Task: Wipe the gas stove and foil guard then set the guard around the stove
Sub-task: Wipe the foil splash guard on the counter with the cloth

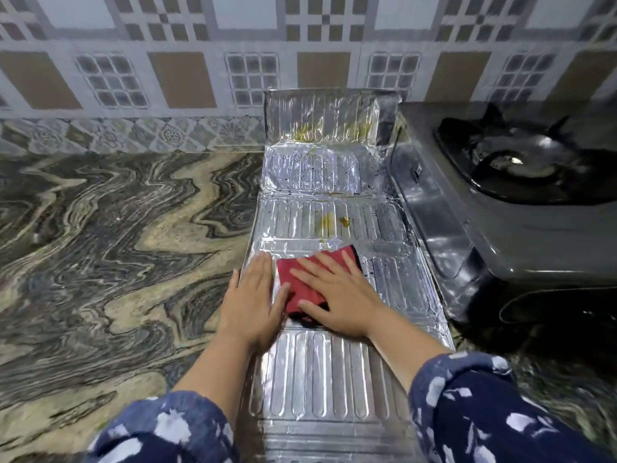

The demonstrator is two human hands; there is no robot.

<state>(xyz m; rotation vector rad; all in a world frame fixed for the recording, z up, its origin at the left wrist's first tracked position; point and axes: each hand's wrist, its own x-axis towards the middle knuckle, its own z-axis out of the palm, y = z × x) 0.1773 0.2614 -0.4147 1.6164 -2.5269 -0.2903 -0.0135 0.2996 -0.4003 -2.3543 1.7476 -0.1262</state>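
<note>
Two hands lie flat on the foil guard (334, 372): the left hand (252, 300) presses bare foil with straight fingers, the right hand (337, 295) presses a red cloth (300, 279) just beside it. That guard stretches unfolded along the marble bench (100, 235) (yellow stains further up), its far panel against the tiled wall (200, 61), touching the gas stove (500, 195) at its right.

Countertop (117, 228) pretty wild: swirly marble-look stone, grey, black and tan veins, fills whole left side, runs near to far. Far wall (207, 71) tiled, grey grid with tan rectangles, little checker squares, windowpane-style blocks. Patterned border strip (133, 135) along wall base. Light dim, soft glare on stone.
</note>
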